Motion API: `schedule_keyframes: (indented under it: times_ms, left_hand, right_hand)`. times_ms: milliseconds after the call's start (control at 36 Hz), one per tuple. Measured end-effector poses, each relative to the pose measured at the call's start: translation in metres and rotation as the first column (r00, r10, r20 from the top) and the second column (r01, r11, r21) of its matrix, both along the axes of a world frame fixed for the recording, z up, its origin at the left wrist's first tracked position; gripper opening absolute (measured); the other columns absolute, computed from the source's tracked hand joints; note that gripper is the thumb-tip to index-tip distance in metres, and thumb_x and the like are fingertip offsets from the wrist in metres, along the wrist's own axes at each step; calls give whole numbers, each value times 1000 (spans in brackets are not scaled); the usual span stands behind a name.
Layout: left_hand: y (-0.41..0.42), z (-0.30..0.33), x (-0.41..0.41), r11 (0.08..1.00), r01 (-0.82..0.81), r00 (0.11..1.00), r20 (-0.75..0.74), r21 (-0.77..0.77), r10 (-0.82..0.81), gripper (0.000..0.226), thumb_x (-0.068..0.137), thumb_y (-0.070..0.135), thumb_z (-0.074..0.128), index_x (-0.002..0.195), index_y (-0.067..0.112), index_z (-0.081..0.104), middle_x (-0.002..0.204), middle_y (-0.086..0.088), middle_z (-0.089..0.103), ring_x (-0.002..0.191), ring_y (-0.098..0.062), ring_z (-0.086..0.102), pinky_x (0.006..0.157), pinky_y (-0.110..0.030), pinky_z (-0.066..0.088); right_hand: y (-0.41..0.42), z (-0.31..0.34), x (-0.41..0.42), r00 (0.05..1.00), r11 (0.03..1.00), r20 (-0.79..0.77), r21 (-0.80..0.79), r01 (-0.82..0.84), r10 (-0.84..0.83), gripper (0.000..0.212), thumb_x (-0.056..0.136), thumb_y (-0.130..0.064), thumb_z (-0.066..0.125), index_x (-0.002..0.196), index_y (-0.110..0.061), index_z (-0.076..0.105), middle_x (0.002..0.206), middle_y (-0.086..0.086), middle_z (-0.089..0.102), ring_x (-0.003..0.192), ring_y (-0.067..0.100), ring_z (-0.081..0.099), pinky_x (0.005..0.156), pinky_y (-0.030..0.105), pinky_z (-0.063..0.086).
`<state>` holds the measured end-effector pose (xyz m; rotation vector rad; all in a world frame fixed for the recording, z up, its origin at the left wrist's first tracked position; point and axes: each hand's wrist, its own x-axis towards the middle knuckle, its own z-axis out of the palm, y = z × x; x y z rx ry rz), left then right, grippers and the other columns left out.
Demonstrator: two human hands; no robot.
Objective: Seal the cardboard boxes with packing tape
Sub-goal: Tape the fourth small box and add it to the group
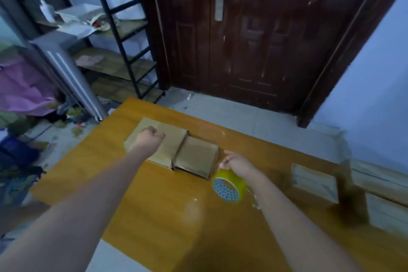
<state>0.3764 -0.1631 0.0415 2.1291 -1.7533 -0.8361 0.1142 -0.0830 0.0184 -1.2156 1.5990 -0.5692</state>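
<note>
Two flat brown cardboard boxes lie side by side on the orange wooden table, the left box touching the right box. My left hand is a clenched fist over the left box's top; no tape shows in it. My right hand is just right of the right box's near corner and grips a yellow-green roll of packing tape with a blue honeycomb core, hanging below the fingers above the table. A faint clear glint shows beside the roll; I cannot tell whether tape is pulled out.
A dark brown door stands beyond the table's far edge. A black metal shelf rack with bottles and papers is at back left, with clutter on the floor below. A wooden frame adjoins the table's right side.
</note>
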Motion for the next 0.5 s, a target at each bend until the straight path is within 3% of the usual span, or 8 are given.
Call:
schedule_keyframes:
  times_ms: [83, 167, 250, 306, 389, 444, 500]
  left_hand:
    - [-25, -8, 39, 999, -38, 998, 44, 28, 36, 64, 95, 44, 48, 146, 9, 31, 144, -14, 38, 121, -34, 45, 91, -41, 44]
    - [-49, -18, 64, 998, -33, 994, 101, 45, 28, 74, 93, 50, 49, 150, 12, 21, 154, -12, 24, 137, -33, 27, 105, -49, 35]
    - [-68, -32, 81, 997, -27, 993, 120, 68, 19, 82, 91, 55, 51, 152, 15, 14, 157, -10, 16, 141, -33, 20, 108, -52, 31]
    - [-79, -42, 89, 994, -39, 993, 111, 100, 28, 89, 88, 57, 54, 153, 17, 9, 159, -10, 10, 143, -34, 15, 110, -53, 27]
    - [-91, -57, 91, 967, -147, 989, 15, 210, 147, 103, 81, 57, 64, 153, 21, 0, 159, -11, 5, 144, -34, 11, 113, -55, 22]
    - [-93, -67, 83, 933, -161, 971, -117, 322, 208, 110, 77, 49, 73, 153, 18, 0, 158, -13, 9, 143, -36, 17, 113, -54, 24]
    - [-87, -75, 71, 929, -111, 980, -116, 354, 162, 112, 72, 45, 79, 151, 14, 7, 154, -14, 16, 139, -38, 23, 111, -53, 28]
  right_hand:
    - [-16, -9, 17, 997, 993, -11, 83, 79, -79, 24, 86, -1, 62, 65, -13, 58, 152, 8, 31, 135, 25, 36, 92, 20, 28]
    - [-26, -17, 22, 988, 978, -38, 142, 155, -151, 15, 87, -8, 64, 73, -10, 62, 144, 11, 43, 128, 28, 43, 100, 31, 34]
    - [-29, -20, 25, 974, 954, -6, 197, 224, -228, 10, 87, -8, 64, 90, 0, 68, 115, 7, 56, 111, 28, 52, 94, 35, 40]
    - [-31, -24, 28, 968, 942, -1, 230, 243, -250, 5, 85, -8, 66, 81, -5, 69, 108, 8, 62, 100, 25, 55, 91, 37, 44]
    - [-34, -31, 31, 959, 923, 26, 278, 264, -282, 17, 84, -7, 65, 68, -12, 65, 85, 12, 65, 85, 27, 59, 81, 37, 46]
    - [-31, -34, 36, 953, 908, 86, 337, 247, -291, 18, 86, -5, 63, 68, -10, 64, 75, 8, 62, 74, 23, 58, 73, 31, 46]
    - [-26, -36, 42, 947, 902, 107, 351, 250, -304, 20, 87, -2, 61, 68, -9, 61, 74, 7, 59, 69, 19, 55, 66, 27, 44]
